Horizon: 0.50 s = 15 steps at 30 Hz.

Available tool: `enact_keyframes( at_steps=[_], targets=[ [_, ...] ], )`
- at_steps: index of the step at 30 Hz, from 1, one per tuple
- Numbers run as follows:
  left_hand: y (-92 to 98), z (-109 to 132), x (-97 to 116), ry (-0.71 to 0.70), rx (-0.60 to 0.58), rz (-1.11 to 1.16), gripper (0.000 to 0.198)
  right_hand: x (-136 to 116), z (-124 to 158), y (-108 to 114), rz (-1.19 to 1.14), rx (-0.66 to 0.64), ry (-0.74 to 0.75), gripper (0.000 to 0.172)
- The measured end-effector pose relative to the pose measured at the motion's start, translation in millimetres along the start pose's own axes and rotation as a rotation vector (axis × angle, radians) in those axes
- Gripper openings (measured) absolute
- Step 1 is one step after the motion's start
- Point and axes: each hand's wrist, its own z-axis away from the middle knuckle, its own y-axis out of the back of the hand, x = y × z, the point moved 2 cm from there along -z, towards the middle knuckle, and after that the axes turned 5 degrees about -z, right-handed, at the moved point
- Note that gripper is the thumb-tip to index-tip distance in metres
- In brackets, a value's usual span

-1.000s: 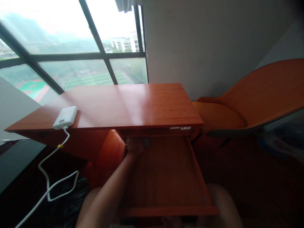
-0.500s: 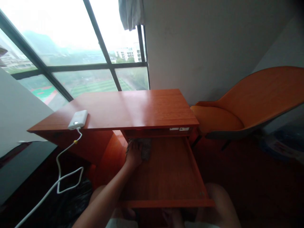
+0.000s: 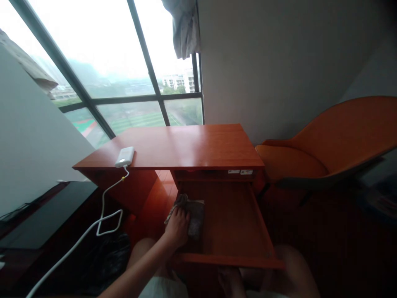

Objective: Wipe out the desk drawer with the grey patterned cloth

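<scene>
My left hand [image 3: 179,225] presses a grey-brown cloth [image 3: 196,219] onto the left side of a pulled-out wooden drawer [image 3: 231,223]. The fingers are bent over the cloth, and a bunched, cord-like edge of it sticks out to the left. The drawer belongs to a reddish-brown desk [image 3: 192,145]. Below the drawer front, a dim patch of bare skin [image 3: 231,281] shows between my knees. It may be my right hand, but its fingers are not clear.
A white power bank [image 3: 125,156] with a white cable [image 3: 104,207] lies on the desk's left end; the cable hangs across the left side. An orange chair [image 3: 291,159] stands at the right. Behind the desk is a window [image 3: 130,111]. A black plastic bag [image 3: 108,260] sits lower left.
My left hand has drawn the cloth along the drawer's left side, from near the back toward the front. The view has shifted, so the desk and window sit a little farther right and lower.
</scene>
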Motion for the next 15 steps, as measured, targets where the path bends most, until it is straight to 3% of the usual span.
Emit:
enact_keyframes(
  at_steps=[4,8,11,15],
  targets=[
    [2.7,12,19,0.047,-0.112,-0.087,0.071,1,-1,1,-0.002,-0.006,-0.003,0.026],
    [-6.8,8,28,0.079,-0.151,-0.152,0.075,2,-6,3,-0.006,0.002,-0.008,0.026],
    [-16.5,-2,26,0.109,-0.112,-0.149,0.081,5,-13,3,-0.002,0.004,-0.019,0.026],
    [-20.9,-19,18,0.178,0.028,-0.094,0.081,11,-16,8,0.000,0.013,-0.006,0.028]
  ],
)
